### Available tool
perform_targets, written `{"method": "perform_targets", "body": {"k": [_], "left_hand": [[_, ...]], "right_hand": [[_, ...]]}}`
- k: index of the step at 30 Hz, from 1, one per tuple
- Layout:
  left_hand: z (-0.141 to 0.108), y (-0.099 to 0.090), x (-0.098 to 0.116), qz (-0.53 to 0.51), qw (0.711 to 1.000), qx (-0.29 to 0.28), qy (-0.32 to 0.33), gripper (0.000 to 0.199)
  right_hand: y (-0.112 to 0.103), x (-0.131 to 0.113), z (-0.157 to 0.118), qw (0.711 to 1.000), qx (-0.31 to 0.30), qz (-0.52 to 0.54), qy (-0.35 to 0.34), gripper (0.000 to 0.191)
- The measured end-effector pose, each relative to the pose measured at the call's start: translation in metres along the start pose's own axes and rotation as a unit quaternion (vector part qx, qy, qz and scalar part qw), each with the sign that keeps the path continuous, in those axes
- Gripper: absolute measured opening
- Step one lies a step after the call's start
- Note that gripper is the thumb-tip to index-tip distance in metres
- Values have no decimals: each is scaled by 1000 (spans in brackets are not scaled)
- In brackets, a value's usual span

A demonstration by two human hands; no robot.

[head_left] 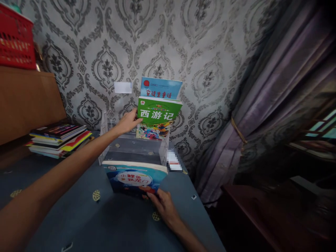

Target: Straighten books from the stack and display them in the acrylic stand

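A clear tiered book stand [104, 143] sits on the table against the wall. On its upper level a green book [156, 115] stands upright, in front of a light blue book [160, 85] whose top part shows. My left hand [130, 120] reaches over and pinches the left edge of the green book, thumb at the front. Nearer to me, a dark blue book [135, 178] stands tilted at the front of the stand. My right hand [165, 206] grips its lower right corner, thumb on the cover; the fingers behind are hidden.
A stack of books [59, 140] lies on the table [78, 217] at left. Behind it are a brown wooden box [28, 101] and a red basket [17, 42]. A purple curtain [252, 105] hangs at right, above dark red furniture [252, 210].
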State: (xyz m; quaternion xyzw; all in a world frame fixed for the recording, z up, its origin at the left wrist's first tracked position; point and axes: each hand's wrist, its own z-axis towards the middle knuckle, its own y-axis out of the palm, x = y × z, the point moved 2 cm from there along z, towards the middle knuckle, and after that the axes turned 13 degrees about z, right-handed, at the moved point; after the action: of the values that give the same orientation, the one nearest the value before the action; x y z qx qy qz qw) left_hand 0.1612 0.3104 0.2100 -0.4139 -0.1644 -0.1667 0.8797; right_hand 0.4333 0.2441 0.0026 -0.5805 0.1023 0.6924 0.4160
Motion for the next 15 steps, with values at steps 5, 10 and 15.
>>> {"method": "perform_targets", "body": {"k": [5, 10, 15], "left_hand": [[-5, -4, -3, 17, 1000, -13, 6, 39], [-56, -15, -20, -129, 986, 36, -99, 44], [-156, -6, -42, -302, 927, -48, -216, 62]], "right_hand": [[0, -2, 1, 1000, 7, 14, -5, 52], [1, 3, 2, 1000, 11, 22, -3, 49], [1, 9, 3, 1000, 19, 22, 7, 48]]}}
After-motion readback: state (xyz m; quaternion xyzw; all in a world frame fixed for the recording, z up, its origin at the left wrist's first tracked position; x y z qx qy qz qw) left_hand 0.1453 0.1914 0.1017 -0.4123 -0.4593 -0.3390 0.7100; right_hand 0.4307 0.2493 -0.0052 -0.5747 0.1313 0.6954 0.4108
